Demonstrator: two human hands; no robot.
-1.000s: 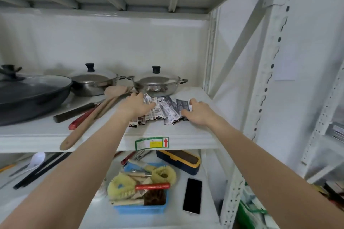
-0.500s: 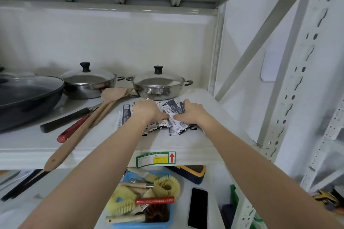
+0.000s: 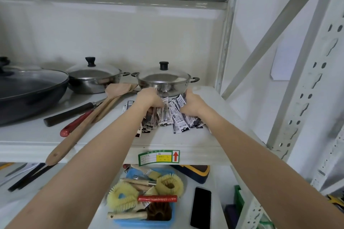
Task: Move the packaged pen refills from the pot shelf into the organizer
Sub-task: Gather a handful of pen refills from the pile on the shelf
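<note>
A heap of packaged pen refills (image 3: 175, 117), slim clear sleeves with black-and-white labels, lies on the white pot shelf (image 3: 93, 141) in front of a lidded steel pot (image 3: 163, 80). My left hand (image 3: 149, 97) presses on the heap's left side, fingers curled into the packets. My right hand (image 3: 191, 103) clamps the right side, and the packets bunch up between the two hands. A few packets (image 3: 143, 131) stick out under my left forearm. No organizer is in view.
A second steel pot (image 3: 93, 78) and a dark wok (image 3: 28, 91) stand to the left. Wooden spatulas (image 3: 89, 117) and a red-handled tool (image 3: 78, 122) lie beside the heap. Below are a blue brush bin (image 3: 145, 221), a phone (image 3: 201, 206) and a dark case (image 3: 193, 172).
Both hands have closed inward from the sides of the heap, pushing the spread packets into a tighter bunch. The camera has moved closer to the shelf.
</note>
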